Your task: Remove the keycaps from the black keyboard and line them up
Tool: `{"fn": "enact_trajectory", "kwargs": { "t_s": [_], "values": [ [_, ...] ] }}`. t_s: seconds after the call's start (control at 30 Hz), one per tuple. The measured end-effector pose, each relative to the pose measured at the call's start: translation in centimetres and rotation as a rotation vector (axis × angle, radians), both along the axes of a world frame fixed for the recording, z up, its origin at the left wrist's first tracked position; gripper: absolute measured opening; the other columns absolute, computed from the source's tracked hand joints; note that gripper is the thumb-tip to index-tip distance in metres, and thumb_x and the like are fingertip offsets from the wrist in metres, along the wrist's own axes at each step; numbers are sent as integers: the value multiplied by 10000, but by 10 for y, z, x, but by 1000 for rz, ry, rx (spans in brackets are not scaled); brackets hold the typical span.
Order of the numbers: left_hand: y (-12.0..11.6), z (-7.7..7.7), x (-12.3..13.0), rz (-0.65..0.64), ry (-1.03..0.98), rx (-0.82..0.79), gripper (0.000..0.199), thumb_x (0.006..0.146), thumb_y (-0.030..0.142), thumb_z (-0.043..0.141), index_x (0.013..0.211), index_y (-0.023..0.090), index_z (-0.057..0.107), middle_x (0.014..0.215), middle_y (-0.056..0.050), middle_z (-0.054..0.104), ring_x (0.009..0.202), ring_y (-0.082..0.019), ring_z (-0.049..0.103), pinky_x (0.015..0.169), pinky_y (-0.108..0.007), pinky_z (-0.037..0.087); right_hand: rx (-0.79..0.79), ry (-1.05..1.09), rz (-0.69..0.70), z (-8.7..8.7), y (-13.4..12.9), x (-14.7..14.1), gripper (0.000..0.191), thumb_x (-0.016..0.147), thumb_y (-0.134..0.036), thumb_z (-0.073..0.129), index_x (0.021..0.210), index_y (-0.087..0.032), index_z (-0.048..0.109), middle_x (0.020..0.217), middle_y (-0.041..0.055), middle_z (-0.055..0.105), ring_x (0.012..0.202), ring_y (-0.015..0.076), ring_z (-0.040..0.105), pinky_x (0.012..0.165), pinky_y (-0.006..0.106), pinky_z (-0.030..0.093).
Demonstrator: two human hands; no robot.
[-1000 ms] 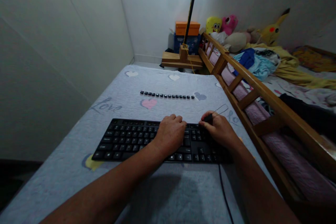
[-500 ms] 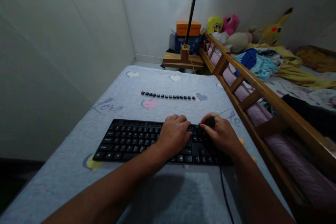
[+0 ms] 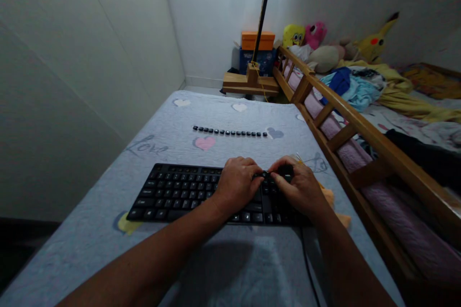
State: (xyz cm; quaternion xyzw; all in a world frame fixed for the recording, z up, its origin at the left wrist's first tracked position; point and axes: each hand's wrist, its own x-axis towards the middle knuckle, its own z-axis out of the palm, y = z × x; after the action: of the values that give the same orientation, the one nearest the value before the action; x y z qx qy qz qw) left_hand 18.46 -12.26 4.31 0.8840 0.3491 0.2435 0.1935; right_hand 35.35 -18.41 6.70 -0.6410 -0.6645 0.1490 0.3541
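- While I looked on, the left hand [image 3: 238, 183] and the right hand [image 3: 296, 186] met fingertip to fingertip over the far edge of the black keyboard [image 3: 176, 191], which lay crosswise on the quilted cloth [image 3: 216, 114].
- The right grip was closed around a small dark wire tool [image 3: 286, 170], its thin loop sticking out beyond the back of that hand.
- The left grip had its fingers bent and thumb drawn in; something tiny and dark seemed to sit at its tips, but I could not tell whether it was held, or was only a key on the board.
- Beyond the keyboard, well apart from both hands, ran a straight row of black caps [image 3: 227, 133].
- The step in hand struck me as close two-handed fingertip work on one small part; whether it was being loosened, fitted or passed across, I couldn't say.
- To my mind, the next move called for a light, steady pinch, with the tool's loop kept clear of the keys.
- An orange cloth [image 3: 327, 195] lay beside the right wrist.
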Motion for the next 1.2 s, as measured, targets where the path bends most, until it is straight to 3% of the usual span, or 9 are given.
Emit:
{"fn": "enact_trajectory", "kwargs": {
  "t_s": [0.17,0.3,0.4,0.57,0.67,0.77,0.9,1.07,1.2],
  "values": [
    [2,-1,0,12,-48,-7,98,822,241,665,903,212,710,933,-17,705,910,-201,611,862,-378,439,110,119,50,-8,-1,4,170,707,-64,469,652,-200,555,931,35,656,922,185,603,844,325,446],
    [2,-1,0,16,-73,-20,104,824,228,663,916,218,709,948,-17,707,920,-200,613,866,-374,443,103,41,52,-9,1,2,236,735,-70,473,807,-204,655,980,52,600,976,198,572,873,341,444],
    [1,1,0,12,-87,-27,105,832,217,653,922,220,707,947,-16,707,921,-195,613,871,-374,441,70,-31,60,-9,2,-1,240,760,-129,563,963,-212,658,975,57,559,962,207,555,866,344,453],
    [0,3,-1,-6,-98,-39,85,845,232,641,903,227,702,933,-11,700,923,-191,609,874,-371,437,4,-51,83,-8,2,-4,123,822,-170,576,894,-219,663,905,41,566,873,185,567,800,318,466],
    [0,2,-1,8,-76,-14,180,846,256,637,1020,224,673,1020,-28,684,978,-204,590,896,-380,427,10,-84,74,-3,6,4,115,816,-167,583,863,-216,675,875,34,585,846,178,576,776,304,461],
    [0,0,-2,28,1,42,280,869,274,599,1141,212,621,1112,-51,657,1038,-224,559,920,-400,409,5,-144,13,2,24,22,109,804,-192,604,864,-213,693,857,30,632,809,172,592,761,294,453],
    [1,-2,-2,3,146,102,206,914,242,500,1033,202,665,1030,-56,672,999,-231,561,901,-410,396,-114,-188,-151,3,68,51,117,778,-220,645,869,-195,714,832,25,706,767,166,627,737,267,447],
    [0,-3,-3,-18,241,132,213,912,222,470,945,185,677,910,-67,672,916,-239,572,840,-407,400,-227,-282,-229,-12,122,72,140,744,-177,663,862,-178,737,803,40,726,747,161,641,668,236,429],
    [0,-1,-4,-37,263,141,202,905,203,464,912,176,664,889,-71,661,881,-232,570,802,-385,405,-255,-300,-251,-28,145,79,147,723,-161,662,844,-176,744,788,39,729,710,150,635,630,225,422]
  ]
}}
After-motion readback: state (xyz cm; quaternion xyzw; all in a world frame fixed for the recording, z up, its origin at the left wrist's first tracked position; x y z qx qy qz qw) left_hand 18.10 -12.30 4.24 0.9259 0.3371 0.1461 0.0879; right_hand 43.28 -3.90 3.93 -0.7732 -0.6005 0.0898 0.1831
